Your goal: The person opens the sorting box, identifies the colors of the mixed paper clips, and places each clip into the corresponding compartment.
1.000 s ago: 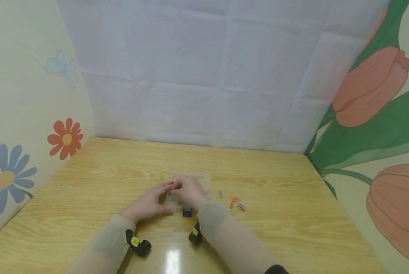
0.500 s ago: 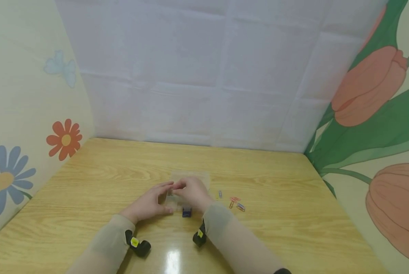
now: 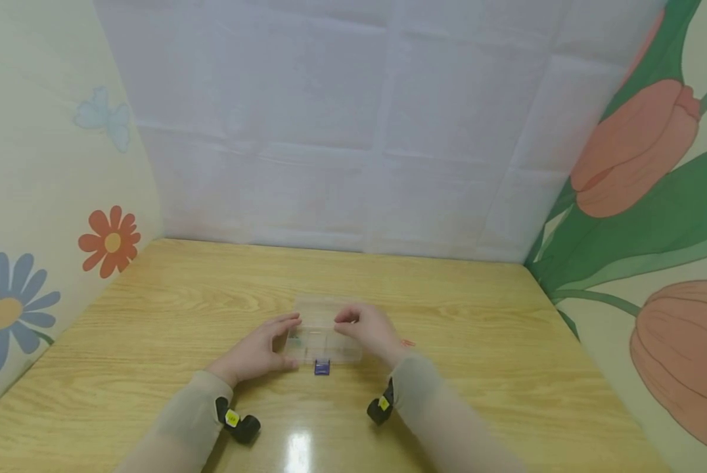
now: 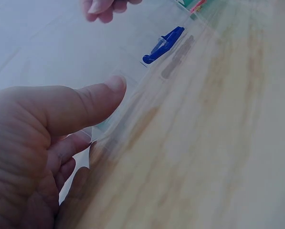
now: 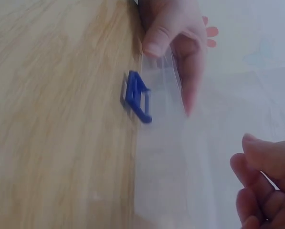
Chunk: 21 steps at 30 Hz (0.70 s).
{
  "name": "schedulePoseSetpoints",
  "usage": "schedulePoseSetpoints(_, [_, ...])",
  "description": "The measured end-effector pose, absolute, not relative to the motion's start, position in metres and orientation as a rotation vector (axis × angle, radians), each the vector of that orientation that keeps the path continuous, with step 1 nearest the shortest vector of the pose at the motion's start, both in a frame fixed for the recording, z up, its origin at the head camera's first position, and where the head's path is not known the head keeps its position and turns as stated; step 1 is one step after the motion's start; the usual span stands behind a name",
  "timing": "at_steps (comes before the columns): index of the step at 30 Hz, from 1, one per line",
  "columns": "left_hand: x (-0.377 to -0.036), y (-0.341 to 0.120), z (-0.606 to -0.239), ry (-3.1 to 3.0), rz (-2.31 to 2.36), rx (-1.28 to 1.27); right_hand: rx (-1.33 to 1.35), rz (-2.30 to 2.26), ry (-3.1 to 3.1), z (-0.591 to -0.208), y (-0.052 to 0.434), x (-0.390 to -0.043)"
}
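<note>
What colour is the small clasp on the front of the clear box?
The clasp is blue, best seen in the right wrist view.
</note>
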<state>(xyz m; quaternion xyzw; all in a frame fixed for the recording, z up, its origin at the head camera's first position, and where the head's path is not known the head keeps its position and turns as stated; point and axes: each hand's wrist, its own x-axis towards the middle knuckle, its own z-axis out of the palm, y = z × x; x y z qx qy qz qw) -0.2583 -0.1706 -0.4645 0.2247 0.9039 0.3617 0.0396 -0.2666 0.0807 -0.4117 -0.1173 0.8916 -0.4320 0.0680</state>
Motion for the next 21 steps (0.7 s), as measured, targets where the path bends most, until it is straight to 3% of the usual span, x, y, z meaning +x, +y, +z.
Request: schedulePoseSetpoints(21, [-0.259,-0.172,-0.466,2.758,1.120,0.702,-0.097,-1.385,2.727,-0.419,0.158,-0.252])
